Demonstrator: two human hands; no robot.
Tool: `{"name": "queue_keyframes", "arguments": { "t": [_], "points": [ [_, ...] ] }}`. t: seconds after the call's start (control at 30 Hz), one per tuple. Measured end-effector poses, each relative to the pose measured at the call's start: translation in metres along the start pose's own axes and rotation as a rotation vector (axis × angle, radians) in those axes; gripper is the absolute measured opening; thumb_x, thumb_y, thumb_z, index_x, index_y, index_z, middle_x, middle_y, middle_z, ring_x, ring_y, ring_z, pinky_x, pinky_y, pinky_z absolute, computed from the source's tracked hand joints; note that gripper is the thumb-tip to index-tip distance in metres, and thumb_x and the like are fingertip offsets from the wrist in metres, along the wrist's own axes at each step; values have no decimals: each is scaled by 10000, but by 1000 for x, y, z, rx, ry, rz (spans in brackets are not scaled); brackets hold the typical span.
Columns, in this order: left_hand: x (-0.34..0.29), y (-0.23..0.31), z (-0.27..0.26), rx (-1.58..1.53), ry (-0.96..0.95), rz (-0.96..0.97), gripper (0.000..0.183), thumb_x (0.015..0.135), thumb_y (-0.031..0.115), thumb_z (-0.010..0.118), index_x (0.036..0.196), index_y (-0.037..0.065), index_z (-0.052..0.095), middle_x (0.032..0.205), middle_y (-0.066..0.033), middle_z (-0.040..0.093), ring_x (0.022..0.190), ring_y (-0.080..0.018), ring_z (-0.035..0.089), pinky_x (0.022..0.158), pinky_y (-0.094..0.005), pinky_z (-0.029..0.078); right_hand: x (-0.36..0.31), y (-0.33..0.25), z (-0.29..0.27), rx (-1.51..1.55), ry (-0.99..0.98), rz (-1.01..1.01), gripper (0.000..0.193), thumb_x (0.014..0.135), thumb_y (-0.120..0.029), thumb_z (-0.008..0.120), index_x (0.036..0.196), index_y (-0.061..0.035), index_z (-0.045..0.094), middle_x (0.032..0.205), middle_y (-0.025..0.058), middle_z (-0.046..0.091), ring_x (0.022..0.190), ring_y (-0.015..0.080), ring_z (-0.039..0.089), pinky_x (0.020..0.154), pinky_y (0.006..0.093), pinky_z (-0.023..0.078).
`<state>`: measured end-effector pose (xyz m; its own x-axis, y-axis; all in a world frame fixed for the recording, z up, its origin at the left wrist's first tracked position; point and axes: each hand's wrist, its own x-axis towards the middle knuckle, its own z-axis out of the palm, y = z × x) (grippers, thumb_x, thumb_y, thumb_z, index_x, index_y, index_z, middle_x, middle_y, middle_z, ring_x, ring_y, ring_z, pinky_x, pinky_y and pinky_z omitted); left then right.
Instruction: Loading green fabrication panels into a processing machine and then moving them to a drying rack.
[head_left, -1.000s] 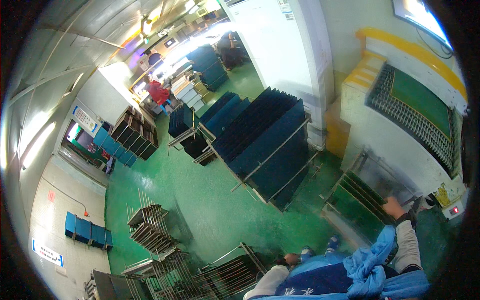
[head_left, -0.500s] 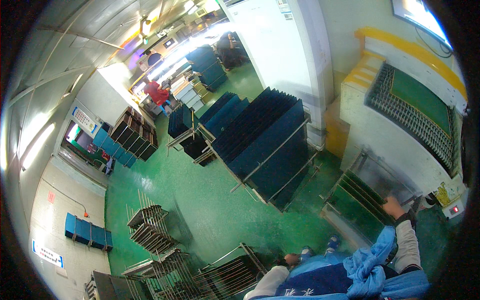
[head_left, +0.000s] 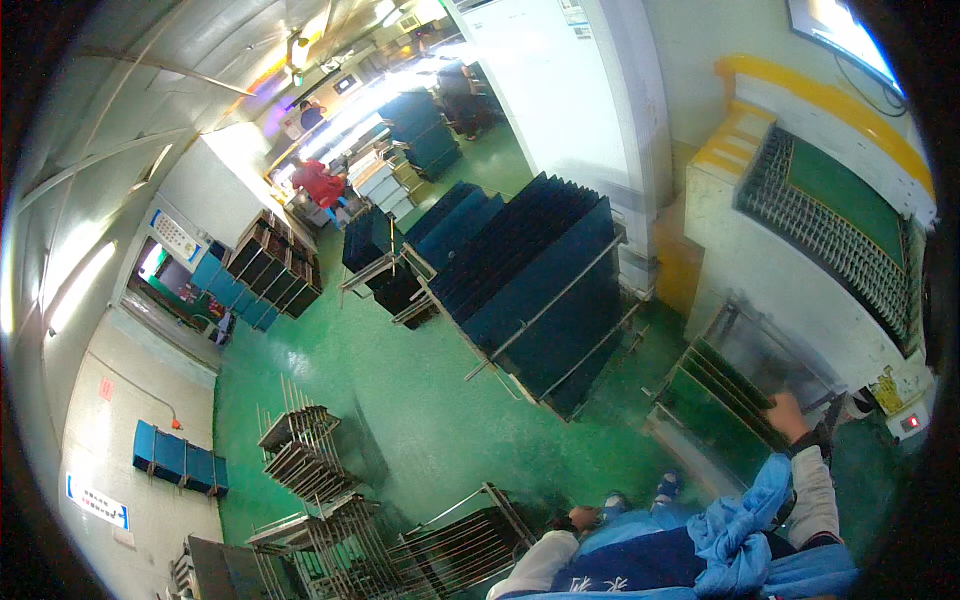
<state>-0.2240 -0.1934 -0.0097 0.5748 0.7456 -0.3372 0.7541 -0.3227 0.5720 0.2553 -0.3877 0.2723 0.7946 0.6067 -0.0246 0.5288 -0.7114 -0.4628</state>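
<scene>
Several thin dark-green panels [head_left: 715, 402] stand on edge in a metal rack at the lower right. My right hand [head_left: 788, 418] is at their right end, its fingers closed over the upper edge of a panel. How many panels it grips cannot be made out. Low in the middle, my left hand [head_left: 583, 518] hangs beside my body, close to a metal rack [head_left: 470, 545] with dark panels. The fingers of that hand are too small and dark to make out.
Large racks of dark-blue panels [head_left: 545, 290] stand ahead. A white machine [head_left: 800, 290] with a roller bed [head_left: 850, 235] is at the right. Slotted metal racks [head_left: 310, 455] stand at the lower left. Far off, a person in red [head_left: 322, 183] is by a lit bench.
The whole view has shifted slightly. My right hand stays at the panel edge, and my left hand hangs in the same place.
</scene>
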Motion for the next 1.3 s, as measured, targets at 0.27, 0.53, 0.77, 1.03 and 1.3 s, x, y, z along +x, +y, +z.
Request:
{"name": "queue_keyframes", "arguments": {
  "t": [0.27, 0.53, 0.77, 1.03, 1.3],
  "points": [
    [22, 12, -41, -229, -665, -472, 399, 731, 427, 501, 924, 83, 556, 777, -39, 589, 541, -159, 530, 488, -293, 444, -19, -31, -11, -131, 58, -56, 178, 590, -158, 582, 630, 13, 552, 671, 210, 527, 681, 376, 506, 594, 425, 395],
    [15, 24, -52, -238, -547, -331, 354, 710, 362, 524, 909, 70, 549, 786, -64, 571, 579, -185, 522, 511, -308, 438, -29, -49, -28, -242, 60, -157, 177, 586, -170, 585, 628, -2, 545, 674, 192, 525, 683, 363, 499, 589, 440, 386],
    [15, 91, -79, -233, -458, -36, 320, 692, 305, 543, 896, 59, 543, 793, -86, 556, 613, -209, 516, 531, -321, 432, -37, -120, -152, -229, 86, -133, 220, 588, -218, 633, 655, -18, 574, 638, 177, 541, 671, 336, 531, 599, 424, 408],
    [2, 266, -116, -304, -494, 436, 287, 671, 240, 565, 881, 46, 536, 801, -111, 538, 651, -235, 509, 554, -336, 425, -47, -93, -265, -149, 416, -202, 280, 595, -219, 644, 783, -18, 592, 657, 183, 538, 597, 283, 538, 559, 372, 403],
    [-46, 440, -137, -419, -508, 853, 264, 650, 175, 588, 866, 34, 529, 810, -135, 520, 689, -262, 502, 578, -351, 419, -33, -31, -312, 985, 768, 91, 155, 705, -60, 588, 848, -1, 582, 765, 11, 591, 652, 102, 532, 593, 227, 421]
  ]
}}
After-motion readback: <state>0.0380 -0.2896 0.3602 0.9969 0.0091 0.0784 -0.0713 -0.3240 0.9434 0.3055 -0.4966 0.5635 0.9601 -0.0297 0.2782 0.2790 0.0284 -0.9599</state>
